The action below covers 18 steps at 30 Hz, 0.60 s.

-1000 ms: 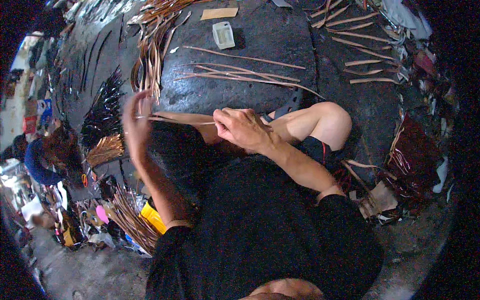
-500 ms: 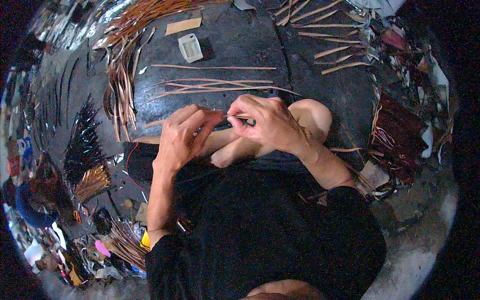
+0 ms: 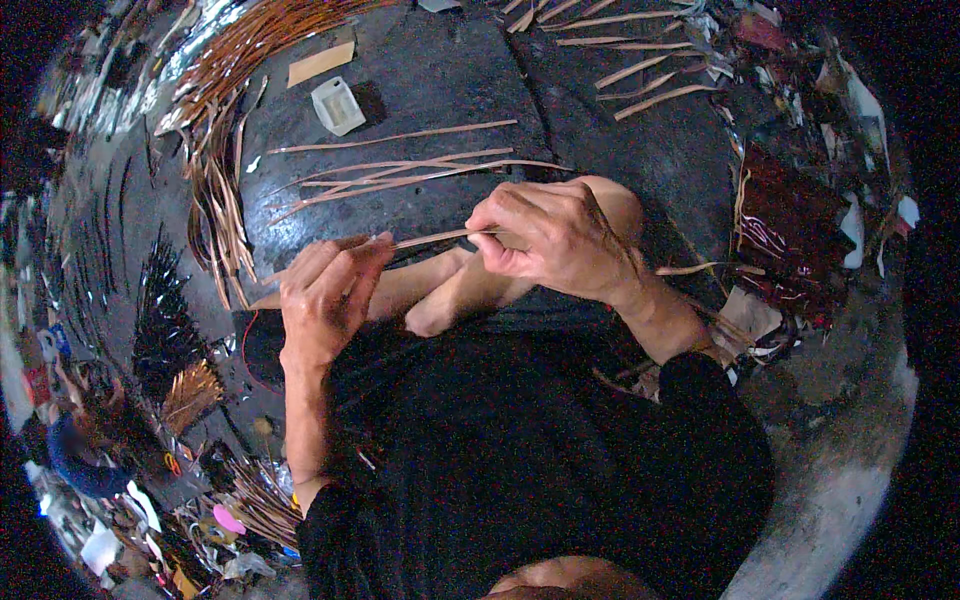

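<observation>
A thin, flat brown strip (image 3: 432,240) is stretched nearly level between my two hands, over my folded legs. My left hand (image 3: 328,298) pinches its left part between thumb and fingers. At the other end, the closed fingertips of my right hand (image 3: 550,238) grip it, and the fingers hide its tip. Just beyond the hands, several similar strips (image 3: 400,178) lie on the dark floor, some crossing each other. What the strip is made of cannot be made out.
A small white plastic container (image 3: 338,107) sits beyond the strips, near a tan rectangular piece (image 3: 321,63). Brown strips hang in a bundle (image 3: 213,225) at left; others lie in a row (image 3: 650,70) at far right. A dark red pile (image 3: 795,225) stands right; clutter lines the left.
My hands have moved apart, the left one shifting leftward, so a longer stretch of the strip shows between them. The whole view has turned slightly.
</observation>
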Tool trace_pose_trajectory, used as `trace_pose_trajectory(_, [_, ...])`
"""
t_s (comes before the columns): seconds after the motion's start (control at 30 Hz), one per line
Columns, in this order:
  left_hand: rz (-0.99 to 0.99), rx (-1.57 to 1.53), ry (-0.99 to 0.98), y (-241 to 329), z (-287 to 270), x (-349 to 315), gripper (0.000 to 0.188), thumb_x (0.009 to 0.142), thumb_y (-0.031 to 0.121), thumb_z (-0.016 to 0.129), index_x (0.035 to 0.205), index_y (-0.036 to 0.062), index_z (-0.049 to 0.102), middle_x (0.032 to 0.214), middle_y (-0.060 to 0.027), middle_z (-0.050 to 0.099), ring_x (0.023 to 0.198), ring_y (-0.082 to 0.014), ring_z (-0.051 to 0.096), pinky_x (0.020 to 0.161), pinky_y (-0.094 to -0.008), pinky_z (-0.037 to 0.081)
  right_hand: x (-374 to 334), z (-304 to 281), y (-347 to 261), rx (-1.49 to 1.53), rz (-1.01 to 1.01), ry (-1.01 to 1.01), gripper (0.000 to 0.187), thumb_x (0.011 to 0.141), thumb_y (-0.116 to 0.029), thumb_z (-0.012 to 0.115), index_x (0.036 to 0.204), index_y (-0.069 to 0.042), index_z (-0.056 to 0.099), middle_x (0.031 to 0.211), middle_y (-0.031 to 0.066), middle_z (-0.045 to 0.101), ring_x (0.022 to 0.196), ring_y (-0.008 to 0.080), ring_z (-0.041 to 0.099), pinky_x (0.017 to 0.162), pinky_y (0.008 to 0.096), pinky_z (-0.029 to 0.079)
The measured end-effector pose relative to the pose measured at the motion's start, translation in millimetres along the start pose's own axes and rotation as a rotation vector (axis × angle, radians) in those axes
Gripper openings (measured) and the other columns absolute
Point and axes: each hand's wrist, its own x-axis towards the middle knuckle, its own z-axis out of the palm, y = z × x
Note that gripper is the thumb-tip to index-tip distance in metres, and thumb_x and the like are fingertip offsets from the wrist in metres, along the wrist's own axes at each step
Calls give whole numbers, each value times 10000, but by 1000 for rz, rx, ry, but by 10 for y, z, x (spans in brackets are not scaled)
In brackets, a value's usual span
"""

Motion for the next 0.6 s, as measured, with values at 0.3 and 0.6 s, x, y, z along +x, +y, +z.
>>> trace_pose_trajectory(0.3, [-73, 58, 30, -95, -70, -58, 174, 737, 2, 708, 904, 47, 697, 844, -103, 680, 735, -233, 644, 653, -318, 494, -128, -185, 88, -56, 27, 41, 153, 719, -105, 715, 804, -89, 590, 722, 22, 626, 658, 210, 637, 584, 324, 506])
trace_pose_trajectory(0.6, [-169, 25, -58, -54, -67, 69, 282, 745, 9, 700, 1021, 38, 652, 839, -118, 669, 728, -247, 643, 669, -335, 495, -170, -303, 106, -122, 6, 41, 149, 719, -115, 711, 797, -98, 585, 740, 29, 598, 680, 217, 606, 614, 328, 498])
